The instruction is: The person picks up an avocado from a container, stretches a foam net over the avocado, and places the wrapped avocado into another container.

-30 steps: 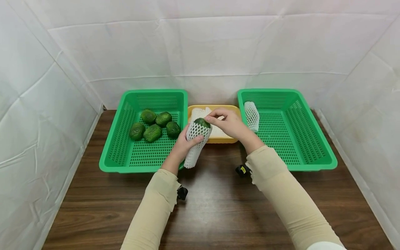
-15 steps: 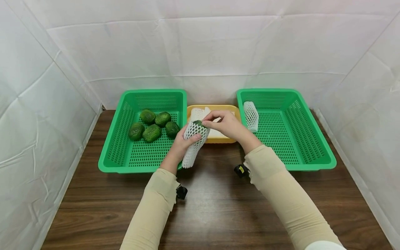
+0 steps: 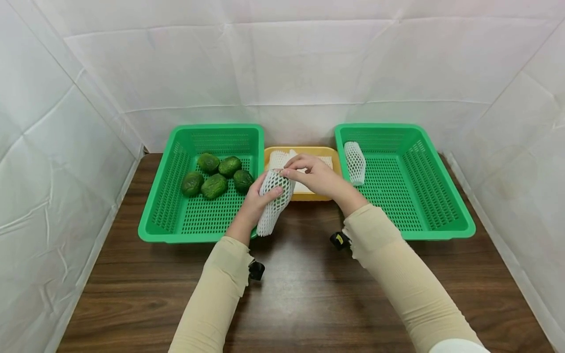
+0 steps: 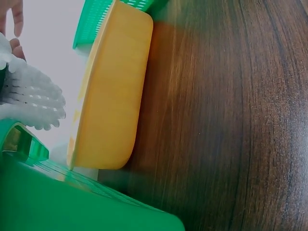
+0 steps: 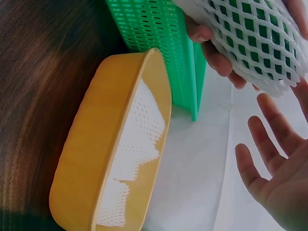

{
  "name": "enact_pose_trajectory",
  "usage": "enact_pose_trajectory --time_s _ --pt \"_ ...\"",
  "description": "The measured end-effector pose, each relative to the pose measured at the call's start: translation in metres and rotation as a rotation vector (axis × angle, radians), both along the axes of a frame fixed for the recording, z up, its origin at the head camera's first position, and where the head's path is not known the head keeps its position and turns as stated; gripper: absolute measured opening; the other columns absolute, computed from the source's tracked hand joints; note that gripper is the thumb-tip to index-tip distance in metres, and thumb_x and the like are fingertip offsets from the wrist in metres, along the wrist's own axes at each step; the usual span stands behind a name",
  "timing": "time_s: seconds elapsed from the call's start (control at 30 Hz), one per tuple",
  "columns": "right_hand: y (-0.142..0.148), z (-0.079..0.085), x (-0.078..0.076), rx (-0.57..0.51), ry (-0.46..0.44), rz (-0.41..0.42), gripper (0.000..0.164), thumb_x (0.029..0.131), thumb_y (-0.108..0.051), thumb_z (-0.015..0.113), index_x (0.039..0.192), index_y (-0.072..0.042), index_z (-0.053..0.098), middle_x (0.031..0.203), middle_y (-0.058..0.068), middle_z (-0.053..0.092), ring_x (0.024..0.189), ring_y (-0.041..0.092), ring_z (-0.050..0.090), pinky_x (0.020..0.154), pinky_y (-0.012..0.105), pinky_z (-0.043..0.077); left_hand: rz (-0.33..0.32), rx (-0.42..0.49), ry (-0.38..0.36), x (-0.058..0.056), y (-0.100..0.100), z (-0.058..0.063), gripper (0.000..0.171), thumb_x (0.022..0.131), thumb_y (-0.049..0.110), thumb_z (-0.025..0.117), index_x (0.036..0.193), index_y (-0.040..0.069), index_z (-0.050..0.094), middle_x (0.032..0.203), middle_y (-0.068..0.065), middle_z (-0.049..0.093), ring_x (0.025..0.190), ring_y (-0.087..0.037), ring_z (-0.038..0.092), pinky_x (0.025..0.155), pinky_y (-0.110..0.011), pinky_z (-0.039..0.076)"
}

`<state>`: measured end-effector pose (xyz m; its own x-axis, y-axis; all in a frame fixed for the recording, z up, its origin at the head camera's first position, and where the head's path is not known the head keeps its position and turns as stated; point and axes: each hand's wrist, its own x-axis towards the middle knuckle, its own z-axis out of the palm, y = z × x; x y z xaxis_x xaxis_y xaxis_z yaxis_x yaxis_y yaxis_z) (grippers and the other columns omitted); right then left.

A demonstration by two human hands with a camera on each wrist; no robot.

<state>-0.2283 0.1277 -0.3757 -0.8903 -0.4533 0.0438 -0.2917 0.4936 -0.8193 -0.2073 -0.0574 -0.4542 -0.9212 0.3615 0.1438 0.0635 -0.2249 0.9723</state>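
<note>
A white foam net sleeve (image 3: 277, 193) encloses an avocado, whose dark green skin shows through the mesh in the right wrist view. My left hand (image 3: 261, 197) grips the sleeve around the fruit, thumb across its front. The sleeve's loose lower end hangs down over the table. At the upper rim, my right hand (image 3: 315, 177) pinches the netting between thumb and forefinger. Its other fingers (image 5: 262, 137) spread away from the sleeve in the right wrist view.
To the left stands a green basket (image 3: 152, 215) holding several avocados (image 3: 215, 187). A yellow tray (image 3: 309, 197) with white foam nets (image 5: 137, 130) sits behind the hands. The right green basket (image 3: 459, 211) contains a netted piece (image 3: 355, 163). White sheeting (image 3: 304, 63) walls the table.
The avocado's green top, exposed a second ago, is now covered by the net in the head view. My right fingers have shifted slightly left and down along the rim.
</note>
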Motion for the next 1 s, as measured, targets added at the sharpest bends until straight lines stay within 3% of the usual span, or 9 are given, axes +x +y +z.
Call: enact_pose_trajectory --time_s 0.37,0.6,0.77,1.0 --pt "-0.0027 -0.0025 -0.0018 0.022 -0.028 0.027 0.032 0.092 -0.032 0.058 0.102 -0.006 0.072 0.12 0.007 0.053 0.115 0.023 0.044 0.093 0.042 0.039 0.027 0.048 0.003 -0.0027 0.0001 0.0019 0.055 0.087 0.023 0.053 0.135 0.0 0.04 0.113 -0.013 0.055 0.088 -0.014 0.059 0.073 -0.029 0.05" --pt "-0.0036 -0.0032 -0.0017 0.084 -0.009 0.035 0.028 0.083 -0.031 0.07 0.098 -0.007 0.073 0.12 0.006 0.054 0.116 0.024 0.043 0.097 0.043 0.036 0.018 0.119 -0.025 -0.0054 0.0003 0.0004 0.053 0.09 0.018 0.05 0.136 -0.005 0.037 0.108 -0.002 0.057 0.089 -0.012 0.059 0.075 -0.028 0.05" --pt "-0.004 -0.0048 -0.0024 0.092 -0.02 0.051 0.031 0.077 -0.028 0.076 0.098 -0.006 0.072 0.12 0.006 0.054 0.116 0.024 0.044 0.097 0.042 0.036 0.016 0.141 -0.034 -0.0073 0.0001 -0.0016 0.047 0.091 0.015 0.049 0.132 -0.006 0.039 0.104 -0.001 0.058 0.084 -0.012 0.06 0.072 -0.027 0.051" --pt "-0.0035 -0.0097 -0.004 0.088 0.006 0.067 0.028 0.078 -0.026 0.076 0.096 -0.005 0.071 0.118 0.008 0.053 0.114 0.024 0.045 0.097 0.042 0.036 -0.013 0.164 -0.038 -0.0092 0.0006 -0.0045 0.045 0.093 0.012 0.046 0.133 -0.006 0.038 0.105 -0.002 0.058 0.085 -0.013 0.061 0.073 -0.027 0.051"
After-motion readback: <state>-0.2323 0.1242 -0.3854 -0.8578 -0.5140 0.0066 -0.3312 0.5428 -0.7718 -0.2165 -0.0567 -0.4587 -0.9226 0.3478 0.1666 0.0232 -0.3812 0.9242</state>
